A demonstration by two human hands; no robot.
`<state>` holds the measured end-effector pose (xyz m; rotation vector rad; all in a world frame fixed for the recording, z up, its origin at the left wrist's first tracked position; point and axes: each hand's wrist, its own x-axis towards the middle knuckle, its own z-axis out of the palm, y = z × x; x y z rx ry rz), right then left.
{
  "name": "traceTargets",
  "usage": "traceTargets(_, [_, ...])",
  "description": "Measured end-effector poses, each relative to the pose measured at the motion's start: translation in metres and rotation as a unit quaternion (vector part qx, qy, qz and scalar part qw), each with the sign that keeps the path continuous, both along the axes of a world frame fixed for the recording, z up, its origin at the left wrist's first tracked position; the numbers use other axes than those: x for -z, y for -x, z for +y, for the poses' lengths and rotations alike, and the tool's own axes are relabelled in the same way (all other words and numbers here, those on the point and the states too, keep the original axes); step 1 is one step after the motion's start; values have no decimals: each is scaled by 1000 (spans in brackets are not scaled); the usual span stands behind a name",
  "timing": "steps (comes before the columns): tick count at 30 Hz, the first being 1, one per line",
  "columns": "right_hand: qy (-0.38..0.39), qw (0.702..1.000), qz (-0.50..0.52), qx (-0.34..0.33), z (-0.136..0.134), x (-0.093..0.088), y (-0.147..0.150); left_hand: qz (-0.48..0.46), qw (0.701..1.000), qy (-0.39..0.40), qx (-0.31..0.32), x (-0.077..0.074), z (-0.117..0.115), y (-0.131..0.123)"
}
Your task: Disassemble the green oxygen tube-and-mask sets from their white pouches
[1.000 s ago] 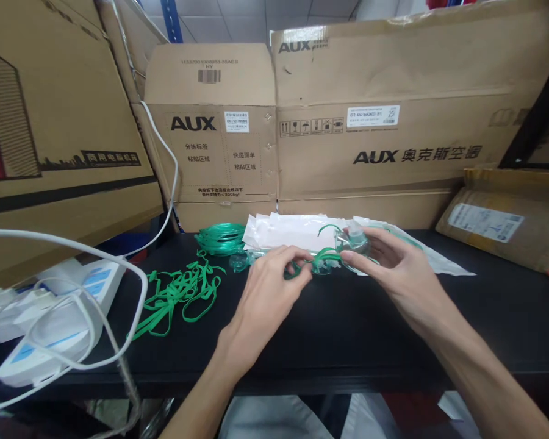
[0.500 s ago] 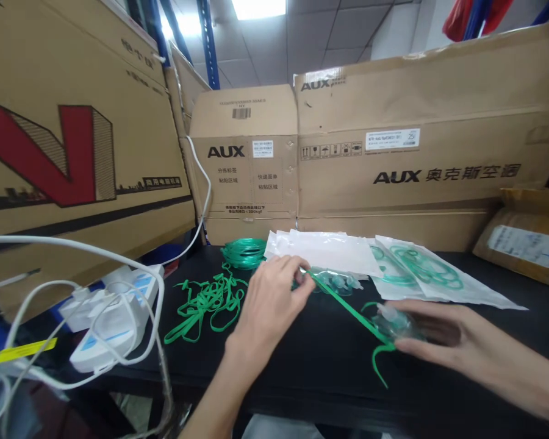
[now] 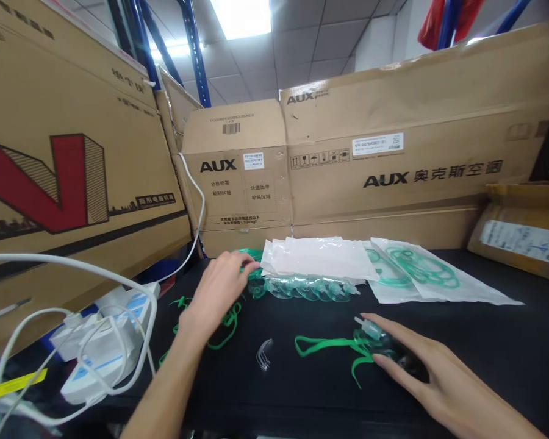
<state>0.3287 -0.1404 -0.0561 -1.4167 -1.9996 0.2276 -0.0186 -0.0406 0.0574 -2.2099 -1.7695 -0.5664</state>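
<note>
My right hand (image 3: 421, 360) holds a small clear-green mask (image 3: 373, 332) between thumb and fingers, low over the black table. A green elastic strap (image 3: 322, 345) hangs slack from it, its loop lying to the left. My left hand (image 3: 219, 286) is at the coil of green tubing (image 3: 251, 253), fingers bent together; what they pinch, if anything, is hidden. Beside its fingertips a row of clear-green masks (image 3: 311, 288) lies in front of white packets (image 3: 318, 256). Green straps (image 3: 231, 323) lie partly behind my left forearm.
A small clear bent piece (image 3: 264, 355) lies on the black table (image 3: 302, 390). White power strips with cables (image 3: 114, 347) are at the left. Bags with green tubing (image 3: 421, 268) lie at the back right. Cardboard boxes (image 3: 375, 201) wall the back and left.
My left hand has let go of the green strap and moved left to the tubing coil. The strap, stretched before, is now slack. The small clear piece has come into view.
</note>
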Motion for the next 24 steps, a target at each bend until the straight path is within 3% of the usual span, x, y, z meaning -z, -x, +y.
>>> traceTargets(4, [21,999,23,-10,1,2,2,29,997,57,-39,-15,53,10])
traceTargets(7, [23,999,31,-4,1,2,2,39,990,123,-48,-14,89,10])
traceTargets(10, [22,999,39,0,-1,-1,2,38,984,170,-42,-9,110,13])
traceTargets(13, [21,999,40,-2,-2,-3,2,21,982,183,-30,-9,118,20])
traceTargets(19, [15,999,48,-10,-2,-2,2,-36,991,129,-25,-15,122,36])
traceTargets(24, [33,999,34,2,-3,-6,3,-51,985,164,16,-8,123,37])
